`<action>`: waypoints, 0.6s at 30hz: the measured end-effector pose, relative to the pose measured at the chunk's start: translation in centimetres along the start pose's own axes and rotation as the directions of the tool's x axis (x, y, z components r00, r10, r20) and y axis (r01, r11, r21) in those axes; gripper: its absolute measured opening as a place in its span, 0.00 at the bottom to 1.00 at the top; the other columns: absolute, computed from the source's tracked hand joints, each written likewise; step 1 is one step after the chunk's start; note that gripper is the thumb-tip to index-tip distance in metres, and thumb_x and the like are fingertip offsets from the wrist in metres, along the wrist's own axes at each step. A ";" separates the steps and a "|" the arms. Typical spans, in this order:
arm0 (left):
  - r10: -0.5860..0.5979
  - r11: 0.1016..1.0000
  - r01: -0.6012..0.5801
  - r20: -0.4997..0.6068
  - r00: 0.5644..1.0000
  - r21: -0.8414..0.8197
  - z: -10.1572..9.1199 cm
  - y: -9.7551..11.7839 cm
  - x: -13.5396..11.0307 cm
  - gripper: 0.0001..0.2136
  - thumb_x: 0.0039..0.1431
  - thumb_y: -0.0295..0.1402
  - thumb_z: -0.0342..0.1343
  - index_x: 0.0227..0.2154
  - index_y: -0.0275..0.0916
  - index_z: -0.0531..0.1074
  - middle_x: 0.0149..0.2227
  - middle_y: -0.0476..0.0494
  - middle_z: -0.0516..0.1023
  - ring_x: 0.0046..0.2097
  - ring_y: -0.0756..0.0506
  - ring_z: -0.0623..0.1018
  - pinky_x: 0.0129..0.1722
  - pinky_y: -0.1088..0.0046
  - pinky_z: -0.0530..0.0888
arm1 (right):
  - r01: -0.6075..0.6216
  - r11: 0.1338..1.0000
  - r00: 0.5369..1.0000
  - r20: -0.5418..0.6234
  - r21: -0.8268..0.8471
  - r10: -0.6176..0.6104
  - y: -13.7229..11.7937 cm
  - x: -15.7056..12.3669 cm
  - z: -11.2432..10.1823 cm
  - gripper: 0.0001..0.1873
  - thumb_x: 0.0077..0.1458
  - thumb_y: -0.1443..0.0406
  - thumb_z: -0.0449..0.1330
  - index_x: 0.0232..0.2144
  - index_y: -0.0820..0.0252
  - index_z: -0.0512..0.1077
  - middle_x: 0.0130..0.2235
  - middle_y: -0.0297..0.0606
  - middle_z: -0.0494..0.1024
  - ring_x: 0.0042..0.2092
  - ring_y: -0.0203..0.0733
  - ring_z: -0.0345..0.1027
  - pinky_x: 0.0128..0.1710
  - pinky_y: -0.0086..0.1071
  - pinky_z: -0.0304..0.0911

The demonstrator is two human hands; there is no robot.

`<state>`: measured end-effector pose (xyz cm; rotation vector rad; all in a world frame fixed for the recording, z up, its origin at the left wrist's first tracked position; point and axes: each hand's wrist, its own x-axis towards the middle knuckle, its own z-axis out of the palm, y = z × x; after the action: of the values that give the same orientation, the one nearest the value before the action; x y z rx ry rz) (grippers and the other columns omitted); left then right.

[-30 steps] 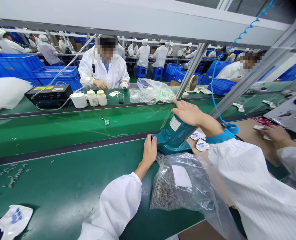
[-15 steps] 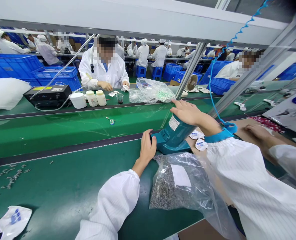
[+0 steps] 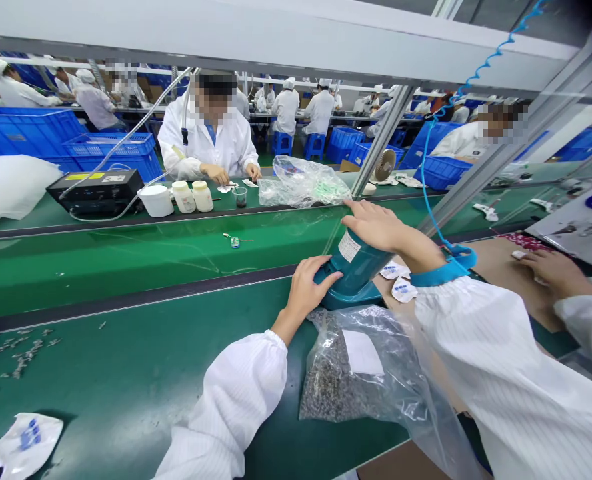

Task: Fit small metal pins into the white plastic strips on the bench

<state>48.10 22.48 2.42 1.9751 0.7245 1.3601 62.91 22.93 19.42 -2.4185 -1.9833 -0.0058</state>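
A teal machine (image 3: 363, 263) with a cylindrical body and a white label stands tilted on the dark green bench. My right hand (image 3: 376, 225) lies over the top of its cylinder, fingers wrapped around the far side. Lower down, my left hand (image 3: 307, 288) grips the machine's left front part with thumb and fingers, hiding most of that part. Just in front of the machine lies a clear plastic bag (image 3: 336, 380) full of small grey metal pieces, with a blank white label (image 3: 363, 353). A blue wrist strap (image 3: 443, 272) with a coiled cord circles my right wrist.
A green conveyor belt (image 3: 141, 260) runs behind the bench, carrying a small part with wires (image 3: 235, 241). Loose grey pieces (image 3: 26, 353) and white printed pieces (image 3: 29, 440) lie at left. A co-worker's hand (image 3: 556, 267) works at right; another person (image 3: 209, 133) sits opposite.
My left hand has slid right and closer against the machine, covering its protruding left part. My right hand stays on top. The wired part on the belt has shifted right.
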 end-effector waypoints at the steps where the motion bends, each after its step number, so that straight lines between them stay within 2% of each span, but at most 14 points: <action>1: -0.003 1.000 0.003 -0.005 1.000 0.002 0.1 0.0 -0.1 0.17 0.60 0.42 0.61 0.50 0.43 0.74 0.51 0.43 0.78 0.53 0.42 0.76 0.56 0.62 0.71 | -0.001 1.000 1.000 0.003 0.002 0.001 0.0 0.0 0.0 0.36 0.64 0.54 0.39 0.70 0.63 0.49 0.69 0.49 0.55 0.69 0.56 0.45 0.66 0.52 0.47; 8: -0.032 0.999 0.032 -0.039 0.999 0.018 0.5 0.2 -0.4 0.16 0.62 0.41 0.60 0.50 0.44 0.74 0.51 0.44 0.79 0.53 0.42 0.76 0.56 0.61 0.70 | 0.012 1.000 1.000 -0.024 0.011 -0.012 0.1 -0.1 0.1 0.35 0.64 0.54 0.39 0.69 0.63 0.51 0.69 0.50 0.56 0.69 0.57 0.48 0.65 0.52 0.49; 18: -0.039 0.999 0.040 -0.032 0.999 0.005 0.2 0.7 -0.3 0.14 0.62 0.39 0.60 0.50 0.45 0.74 0.51 0.45 0.79 0.53 0.43 0.76 0.56 0.62 0.70 | 0.020 1.000 0.999 -0.031 0.008 -0.020 0.1 0.0 0.2 0.35 0.64 0.54 0.40 0.68 0.63 0.53 0.68 0.49 0.57 0.68 0.58 0.49 0.65 0.53 0.49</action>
<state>48.26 21.83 2.71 1.9371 0.7789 1.3707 62.98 22.94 19.27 -2.3789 -1.9901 -0.0356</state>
